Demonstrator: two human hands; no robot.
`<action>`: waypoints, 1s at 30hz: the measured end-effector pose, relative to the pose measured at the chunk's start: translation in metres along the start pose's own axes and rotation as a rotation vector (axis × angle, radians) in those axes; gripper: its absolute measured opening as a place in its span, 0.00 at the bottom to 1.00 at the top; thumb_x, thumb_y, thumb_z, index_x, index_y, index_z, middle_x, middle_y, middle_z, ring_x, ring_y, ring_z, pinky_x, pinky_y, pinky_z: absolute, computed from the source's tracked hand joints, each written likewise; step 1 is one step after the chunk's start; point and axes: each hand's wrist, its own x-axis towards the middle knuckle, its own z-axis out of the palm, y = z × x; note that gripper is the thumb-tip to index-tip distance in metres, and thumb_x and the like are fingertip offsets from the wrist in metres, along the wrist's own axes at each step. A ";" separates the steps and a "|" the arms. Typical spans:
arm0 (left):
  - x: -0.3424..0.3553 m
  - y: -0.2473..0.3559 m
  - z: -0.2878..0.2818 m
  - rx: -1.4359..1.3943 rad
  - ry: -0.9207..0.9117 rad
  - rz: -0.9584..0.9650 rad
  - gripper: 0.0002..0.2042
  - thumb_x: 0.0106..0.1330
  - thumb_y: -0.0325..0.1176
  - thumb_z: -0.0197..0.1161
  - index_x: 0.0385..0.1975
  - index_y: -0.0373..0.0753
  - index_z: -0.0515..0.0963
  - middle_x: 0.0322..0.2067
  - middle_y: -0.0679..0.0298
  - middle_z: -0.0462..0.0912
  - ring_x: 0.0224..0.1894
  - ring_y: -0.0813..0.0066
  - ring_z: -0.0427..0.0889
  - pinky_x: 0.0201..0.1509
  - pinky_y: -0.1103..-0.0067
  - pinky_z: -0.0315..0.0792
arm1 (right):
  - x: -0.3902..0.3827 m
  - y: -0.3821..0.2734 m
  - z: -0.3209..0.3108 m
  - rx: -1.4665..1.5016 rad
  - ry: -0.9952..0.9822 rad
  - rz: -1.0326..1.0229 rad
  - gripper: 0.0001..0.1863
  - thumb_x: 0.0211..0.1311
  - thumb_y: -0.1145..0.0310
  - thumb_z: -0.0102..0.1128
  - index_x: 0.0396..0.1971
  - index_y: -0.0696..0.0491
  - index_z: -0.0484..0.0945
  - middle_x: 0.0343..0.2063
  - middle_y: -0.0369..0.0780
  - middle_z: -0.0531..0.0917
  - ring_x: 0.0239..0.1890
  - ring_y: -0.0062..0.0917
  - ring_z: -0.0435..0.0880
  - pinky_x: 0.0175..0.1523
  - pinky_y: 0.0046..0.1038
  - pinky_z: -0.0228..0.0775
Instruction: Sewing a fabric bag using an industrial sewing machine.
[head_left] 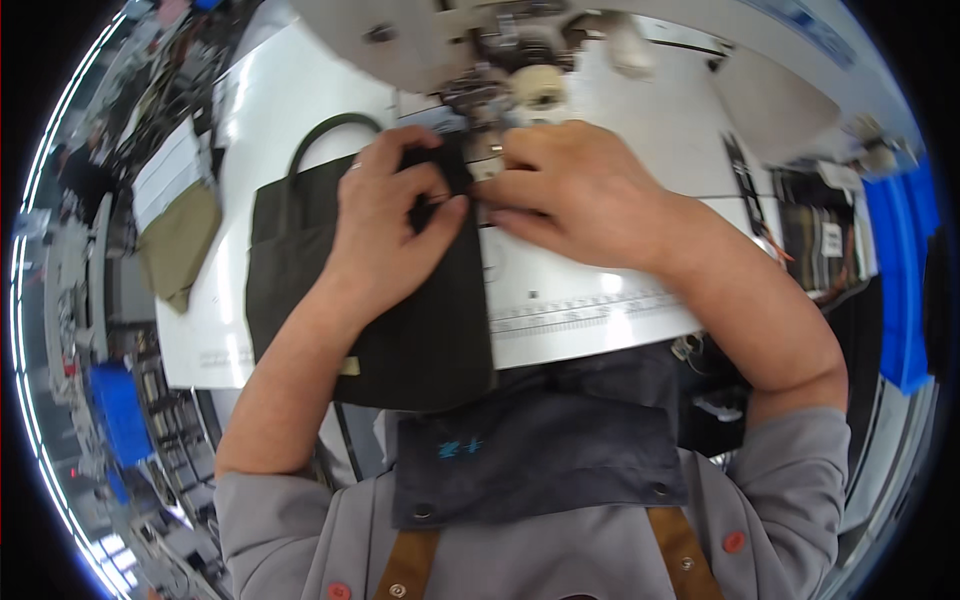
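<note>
Bag (425,310), dk. green w/ loop handle (340,118), at 7 o'clock of sewing machine (410,50); L hand (385,220) pinches its edge, approx. 1 o'clock; R hand (585,195), at 3 o'clock of L, bent-fingered, can't tell what's gripped. Poss. faults: skewed edge if L pinch slackens; injury, given machine's nearness.

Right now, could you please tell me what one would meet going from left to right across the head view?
Left blue bin, olive fabric piece, dark green bag with a looped handle, right hand, dark striped fabric, right blue bin.
</note>
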 end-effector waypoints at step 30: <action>-0.006 0.007 0.000 0.082 0.035 -0.082 0.06 0.62 0.34 0.69 0.32 0.42 0.79 0.64 0.57 0.74 0.66 0.53 0.72 0.71 0.56 0.57 | 0.003 -0.007 -0.004 -0.051 -0.075 -0.045 0.09 0.53 0.72 0.68 0.36 0.50 0.86 0.32 0.37 0.77 0.33 0.33 0.83 0.36 0.38 0.75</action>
